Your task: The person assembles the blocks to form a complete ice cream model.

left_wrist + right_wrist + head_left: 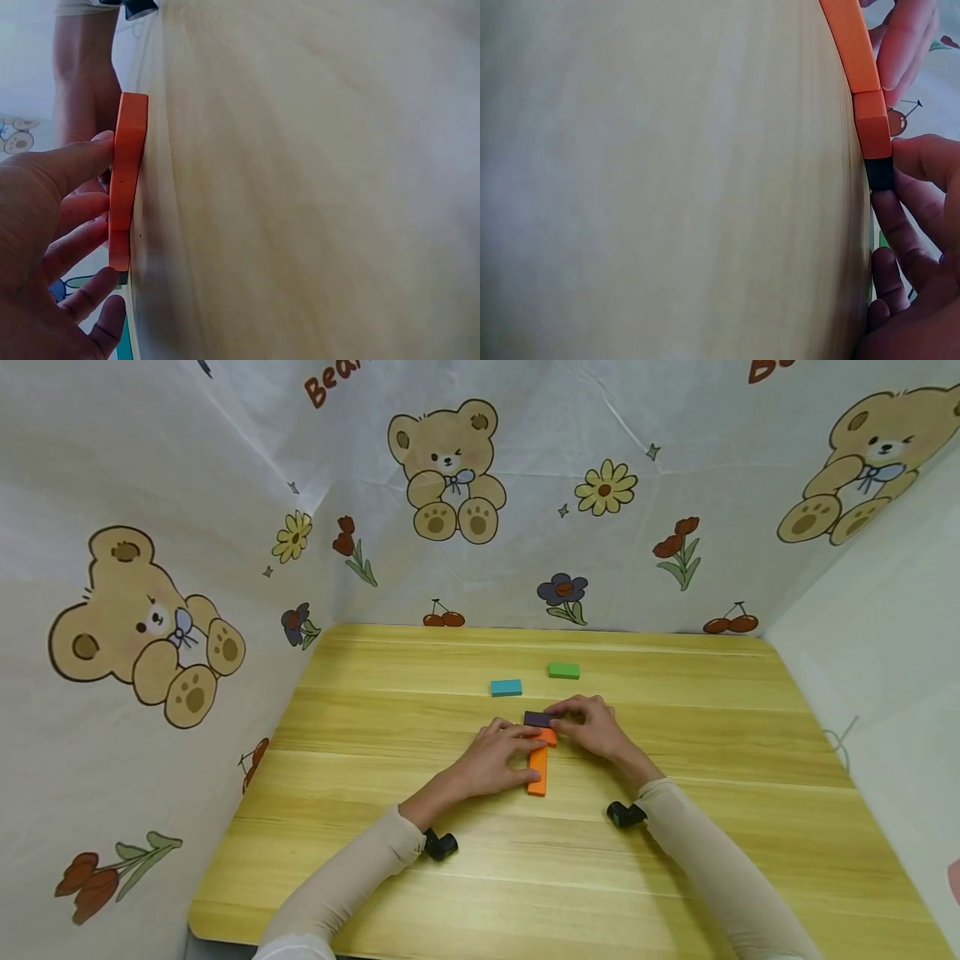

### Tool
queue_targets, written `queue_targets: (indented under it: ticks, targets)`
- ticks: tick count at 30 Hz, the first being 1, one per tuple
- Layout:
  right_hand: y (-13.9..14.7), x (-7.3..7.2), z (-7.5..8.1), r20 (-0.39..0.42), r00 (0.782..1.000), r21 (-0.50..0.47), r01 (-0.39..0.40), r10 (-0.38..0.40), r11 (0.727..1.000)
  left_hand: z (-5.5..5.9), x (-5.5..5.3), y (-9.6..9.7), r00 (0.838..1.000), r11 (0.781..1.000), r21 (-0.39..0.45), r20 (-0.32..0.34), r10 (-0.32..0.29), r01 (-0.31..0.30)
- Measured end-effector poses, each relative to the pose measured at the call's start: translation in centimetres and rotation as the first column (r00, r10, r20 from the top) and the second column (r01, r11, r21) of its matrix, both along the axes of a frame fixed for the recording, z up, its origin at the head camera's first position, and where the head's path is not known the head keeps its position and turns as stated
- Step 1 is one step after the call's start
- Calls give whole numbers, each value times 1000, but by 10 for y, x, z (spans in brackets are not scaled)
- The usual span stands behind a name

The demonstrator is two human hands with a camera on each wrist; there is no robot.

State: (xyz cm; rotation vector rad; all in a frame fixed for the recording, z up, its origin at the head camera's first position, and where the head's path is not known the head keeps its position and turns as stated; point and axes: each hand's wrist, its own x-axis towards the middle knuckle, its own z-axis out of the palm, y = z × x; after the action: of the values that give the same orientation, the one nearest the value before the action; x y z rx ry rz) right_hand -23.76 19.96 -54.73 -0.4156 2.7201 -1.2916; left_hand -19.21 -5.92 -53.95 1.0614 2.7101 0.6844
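Landmark: the long orange block (538, 760), on the table (360, 718) with its long axis running away from the person. The short orange block (550, 737) adjoins its far end. The dark block (535, 719) lies beyond both, on the far side of the short orange block and apparently touching it. The dark block's long axis runs crosswise to that of the long orange block; this crosswise alignment is judged to be the governing relation for any adjustment.

The right hand (592, 729), to the right of and beyond the landmark, is nearer the dark block and pinches its right end between thumb and index finger. From this hand, the rest of the dark block extends leftward.

The left hand (497, 760), left of the landmark, has its fingers spread, the thumb touching the landmark and a fingertip at the short orange block.

The blue block (506, 688) lies beyond the landmark to its left; the green block (564, 671) lies farther beyond, to its right. Neither is touched by a hand.
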Motion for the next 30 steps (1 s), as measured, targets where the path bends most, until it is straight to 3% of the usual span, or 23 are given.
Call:
queue_targets:
  ticks: [16,23,26,30]
  targets:
    - [4,0,1,2,997,17,-74,74,997,0,0,-1,999,999,-1,28,35,-35]
    - [4,0,-1,10,998,0,-70,70,998,0,0,-1,999,999,-21,27,40,-39]
    - [4,-4,0,30,999,-70,-28,30,997,0,-1,-2,999,999,-25,26,45,-44]
    - [7,-16,1,41,994,-161,106,-101,981,0,-2,-2,998,999,-16,33,45,-45]
